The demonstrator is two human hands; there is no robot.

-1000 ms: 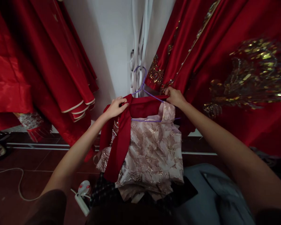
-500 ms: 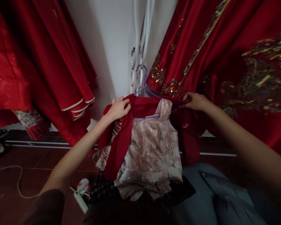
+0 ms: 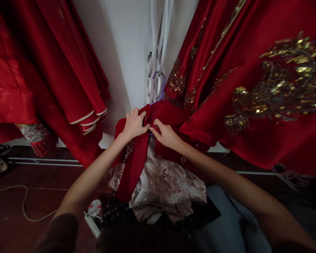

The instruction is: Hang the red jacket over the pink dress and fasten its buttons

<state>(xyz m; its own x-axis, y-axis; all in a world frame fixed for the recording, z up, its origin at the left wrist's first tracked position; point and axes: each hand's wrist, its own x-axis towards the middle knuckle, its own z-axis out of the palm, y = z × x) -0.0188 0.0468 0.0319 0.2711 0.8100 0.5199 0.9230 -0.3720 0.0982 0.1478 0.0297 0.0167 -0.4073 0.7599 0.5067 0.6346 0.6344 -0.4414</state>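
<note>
A pale pink, shiny sleeveless garment [image 3: 171,182] hangs from a purple hanger [image 3: 163,88], its upper part largely covered by a red jacket [image 3: 133,165] with beaded ornaments. At the jacket's left front edge, near the neck, my left hand [image 3: 135,123] is closed on the red cloth. My right hand [image 3: 165,133] pinches the jacket's other front edge, close beside the left fingertips. The two edges nearly meet below the hanger's hook. Part of the hanger bar shows between the hands.
Red garments [image 3: 76,70] hang at the left, and a red garment with gold sequins [image 3: 279,80] at the right. Behind is a white scrolled stand [image 3: 158,52]. A white power strip [image 3: 92,225] and a cable [image 3: 23,207] lie on the tiled floor.
My right hand has moved left and slightly down, drawing the jacket's right side across the pale garment towards my left hand. The sequinned red garment at the right has shifted. My left hand stays nearly in place.
</note>
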